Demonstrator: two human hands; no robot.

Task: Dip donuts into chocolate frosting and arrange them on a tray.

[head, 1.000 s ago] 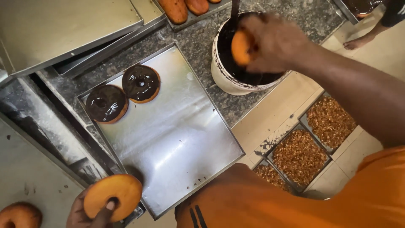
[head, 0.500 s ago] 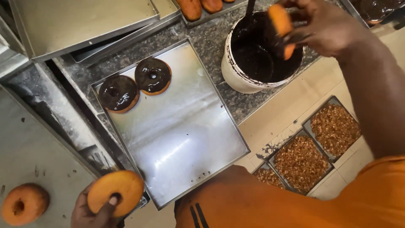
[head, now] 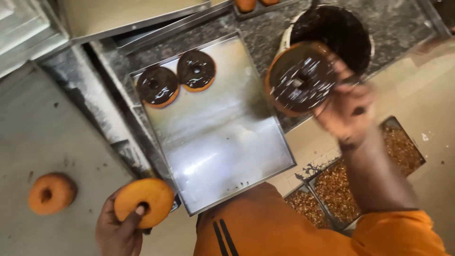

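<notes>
My right hand [head: 348, 111] holds a doughnut coated in wet chocolate glaze [head: 300, 78], its glazed face turned up, beside the white bucket of chocolate [head: 340, 29]. My left hand [head: 118, 232] grips a plain golden doughnut [head: 144, 201] near the front corner of the steel tray [head: 222, 147]. Two glazed doughnuts [head: 158, 86] [head: 196, 69] lie side by side at the tray's far left corner.
A plain doughnut [head: 51, 192] rests on the grey surface at the left. Small trays of chopped nuts [head: 341, 187] sit at the right. More plain doughnuts [head: 246, 4] lie on a tray at the top edge. Stacked steel trays [head: 123, 16] are at the back left.
My right hand lifted the doughnut out of the chocolate bucket and turned it glaze side up, moving toward the tray. My left hand kept its plain doughnut in place.
</notes>
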